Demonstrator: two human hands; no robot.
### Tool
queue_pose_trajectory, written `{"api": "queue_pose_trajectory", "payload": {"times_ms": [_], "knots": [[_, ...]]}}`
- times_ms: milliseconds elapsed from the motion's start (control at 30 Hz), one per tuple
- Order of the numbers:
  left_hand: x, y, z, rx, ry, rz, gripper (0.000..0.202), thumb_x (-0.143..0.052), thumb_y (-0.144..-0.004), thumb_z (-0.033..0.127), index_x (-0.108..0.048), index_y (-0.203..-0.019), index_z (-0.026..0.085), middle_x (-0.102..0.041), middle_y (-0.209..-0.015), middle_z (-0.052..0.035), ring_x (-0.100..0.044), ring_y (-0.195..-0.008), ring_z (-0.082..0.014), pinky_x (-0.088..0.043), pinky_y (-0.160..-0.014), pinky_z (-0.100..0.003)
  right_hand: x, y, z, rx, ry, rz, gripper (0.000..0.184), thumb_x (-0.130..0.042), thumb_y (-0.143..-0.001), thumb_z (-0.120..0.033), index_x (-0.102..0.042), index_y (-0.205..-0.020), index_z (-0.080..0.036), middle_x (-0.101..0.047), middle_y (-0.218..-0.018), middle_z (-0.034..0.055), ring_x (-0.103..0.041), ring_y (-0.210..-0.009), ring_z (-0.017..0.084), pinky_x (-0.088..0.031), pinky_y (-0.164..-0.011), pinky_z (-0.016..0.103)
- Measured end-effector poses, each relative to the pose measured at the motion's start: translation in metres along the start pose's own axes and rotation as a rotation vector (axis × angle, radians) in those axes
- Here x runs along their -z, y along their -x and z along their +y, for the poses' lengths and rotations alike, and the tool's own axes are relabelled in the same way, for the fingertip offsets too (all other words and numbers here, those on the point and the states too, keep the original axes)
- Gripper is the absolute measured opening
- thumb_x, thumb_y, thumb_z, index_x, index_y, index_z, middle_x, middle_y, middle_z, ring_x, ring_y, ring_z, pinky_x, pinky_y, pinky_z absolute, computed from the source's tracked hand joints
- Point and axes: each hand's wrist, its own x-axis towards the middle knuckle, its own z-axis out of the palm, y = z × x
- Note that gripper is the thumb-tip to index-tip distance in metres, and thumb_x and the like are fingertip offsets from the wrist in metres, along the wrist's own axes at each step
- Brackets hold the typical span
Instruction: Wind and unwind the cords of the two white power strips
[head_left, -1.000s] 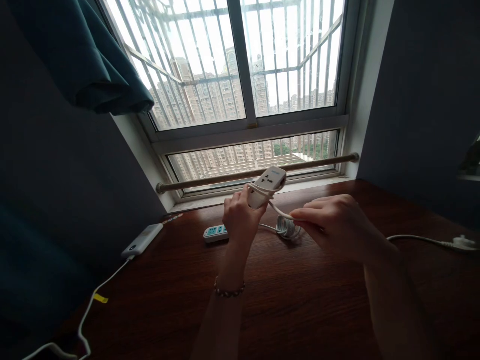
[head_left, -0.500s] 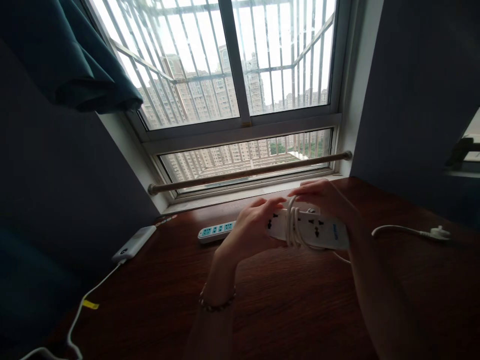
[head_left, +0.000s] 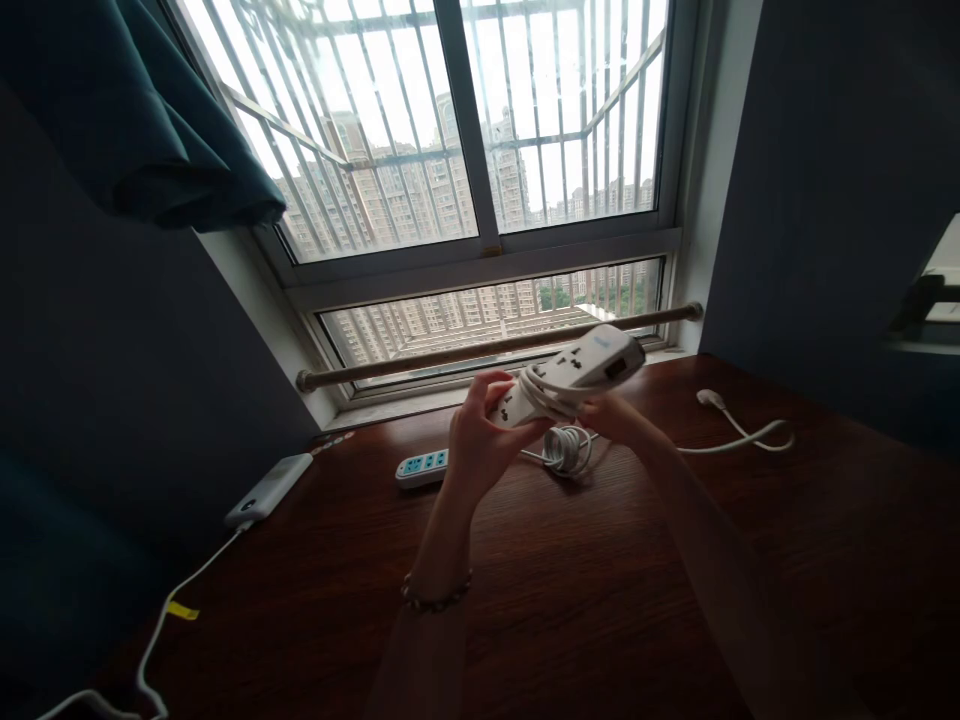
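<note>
A white power strip (head_left: 592,362) is held up in front of the window, tilted with its right end higher. Its white cord (head_left: 541,392) is wound several times around the strip's middle. My left hand (head_left: 484,425) grips the strip's lower left end, thumb in front. Beneath the strip, my right hand (head_left: 611,415) is closed at the wound cord; its fingertips are partly hidden there. On the table behind lies a second power strip (head_left: 424,466) with blue-green sockets, partly covered by my left hand, and a coiled white cord (head_left: 568,450) near it.
A white plug (head_left: 709,398) on a loose cord lies on the brown wooden table (head_left: 555,610) at the right. At the left sits a white power bank (head_left: 268,490) with a cable. A rail (head_left: 495,347) crosses the window; a blue curtain (head_left: 172,150) hangs upper left.
The held strip has been raised and turned, its right end now up. My right hand has moved from above the strip to beneath it. The plug at the right has shifted leftward and away.
</note>
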Motion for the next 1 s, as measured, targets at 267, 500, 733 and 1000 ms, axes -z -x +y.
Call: {"api": "queue_pose_trajectory", "payload": {"times_ms": [267,500,733,1000], "knots": [[-0.004,-0.01,-0.017,0.264,-0.521,0.279,0.052,-0.058,-0.067,0.06,-0.046,-0.101,0.023,-0.067,-0.093,-0.0068,-0.063,-0.084,-0.0275,-0.044,-0.07,-0.036,0.009,0.022,-0.043,-0.138,0.752,-0.213,0.02,-0.051,-0.082,-0.025,-0.069,-0.08,-0.017,-0.068,-0.08,0.012,-0.063,-0.07,0.02,-0.034,-0.055,0.025],[-0.019,-0.006,-0.032,0.125,-0.7,0.005,0.05,-0.062,-0.066,0.05,-0.046,-0.103,0.021,-0.064,-0.094,-0.01,-0.059,-0.09,-0.03,-0.043,-0.071,-0.038,0.025,0.029,-0.068,0.171,0.775,-0.034,0.022,-0.052,-0.082,-0.023,-0.066,-0.067,-0.016,-0.066,-0.068,0.0065,-0.057,-0.067,0.016,-0.029,-0.057,0.026],[-0.011,-0.003,-0.033,-0.03,-0.22,-0.456,0.054,-0.071,-0.059,0.037,-0.047,-0.105,0.022,-0.06,-0.097,-0.0029,-0.057,-0.089,-0.0204,-0.045,-0.078,-0.033,0.048,0.034,-0.055,0.273,0.549,0.015,0.022,-0.059,-0.081,-0.037,-0.07,-0.071,-0.021,-0.062,-0.066,0.0003,-0.051,-0.064,0.011,-0.026,-0.057,0.024],[0.009,0.002,-0.009,-0.148,0.054,-0.657,0.049,-0.078,-0.053,0.03,-0.058,-0.096,0.02,-0.061,-0.097,-0.0039,-0.056,-0.089,-0.0202,-0.045,-0.08,-0.031,0.045,0.024,-0.035,0.34,-0.025,-0.178,0.03,-0.064,-0.074,-0.047,-0.073,-0.081,-0.019,-0.057,-0.062,-0.0011,-0.047,-0.055,0.007,-0.031,-0.053,0.021]]}}
